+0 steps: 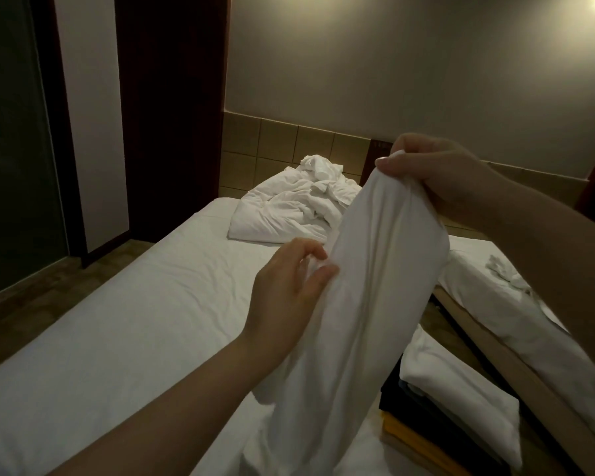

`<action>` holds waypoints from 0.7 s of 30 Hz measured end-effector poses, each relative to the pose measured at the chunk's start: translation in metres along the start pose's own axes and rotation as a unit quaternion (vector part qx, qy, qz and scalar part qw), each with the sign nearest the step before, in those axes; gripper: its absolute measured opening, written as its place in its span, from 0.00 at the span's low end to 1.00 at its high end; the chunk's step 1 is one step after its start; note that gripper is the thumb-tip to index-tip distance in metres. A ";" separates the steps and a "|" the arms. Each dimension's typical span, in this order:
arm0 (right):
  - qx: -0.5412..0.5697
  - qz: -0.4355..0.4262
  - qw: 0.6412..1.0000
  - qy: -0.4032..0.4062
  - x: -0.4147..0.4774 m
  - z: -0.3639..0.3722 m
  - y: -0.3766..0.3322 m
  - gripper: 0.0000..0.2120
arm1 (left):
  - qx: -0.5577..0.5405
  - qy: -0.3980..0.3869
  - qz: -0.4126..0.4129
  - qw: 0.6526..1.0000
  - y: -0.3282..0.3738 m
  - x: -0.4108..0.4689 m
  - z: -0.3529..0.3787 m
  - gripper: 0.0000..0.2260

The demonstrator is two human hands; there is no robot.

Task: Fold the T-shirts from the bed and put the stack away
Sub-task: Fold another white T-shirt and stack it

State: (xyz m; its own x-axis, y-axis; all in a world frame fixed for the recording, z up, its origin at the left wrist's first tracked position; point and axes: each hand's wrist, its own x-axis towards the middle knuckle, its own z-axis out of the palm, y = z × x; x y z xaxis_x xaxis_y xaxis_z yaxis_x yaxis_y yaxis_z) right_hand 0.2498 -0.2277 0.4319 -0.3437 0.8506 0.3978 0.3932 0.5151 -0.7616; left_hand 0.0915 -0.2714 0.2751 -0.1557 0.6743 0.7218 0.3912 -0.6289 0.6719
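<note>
Fig.: we hold the white T-shirt (pixel 385 276) up over the bed (pixel 117 321) — right hand (pixel 437 176) gripping its top, left hand (pixel 289 290) pinching the side edge. Light, limp, soft cloth, we judge; best held at shoulder seams w/ both hands.

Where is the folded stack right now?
In the head view it is at the lower right: the stack sits at the bed's right edge, just right of the held-up white shirt.
</note>
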 end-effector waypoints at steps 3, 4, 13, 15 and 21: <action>-0.006 0.016 1.000 0.002 0.000 -0.002 0.005 0.11 | -0.039 0.005 -0.019 0.999 0.000 0.002 -0.004 0.09; -0.001 0.021 1.000 0.004 -0.001 -0.002 0.006 0.11 | -0.045 -0.001 -0.030 0.999 -0.001 0.003 -0.007 0.09; 0.029 0.026 0.998 -0.046 -0.006 -0.012 0.012 0.09 | -0.309 -0.105 -0.219 0.920 -0.003 0.023 -0.039 0.05; 0.060 0.025 0.994 -0.088 -0.008 -0.014 0.011 0.07 | -0.359 -0.153 -0.289 0.874 -0.006 0.027 -0.043 0.06; 0.101 0.039 0.981 -0.164 -0.010 -0.009 0.020 0.07 | -0.127 -0.164 -0.164 0.964 0.006 0.042 -0.049 0.08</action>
State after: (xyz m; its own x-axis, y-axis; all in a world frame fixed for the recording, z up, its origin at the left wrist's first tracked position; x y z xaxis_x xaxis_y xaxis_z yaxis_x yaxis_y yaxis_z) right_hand 0.2689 -0.2252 0.4175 -0.5880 0.7897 0.1748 0.2630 0.3911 -0.8820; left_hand 0.0429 -0.2659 0.3176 0.0778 0.9131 0.4002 0.1284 -0.4073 0.9042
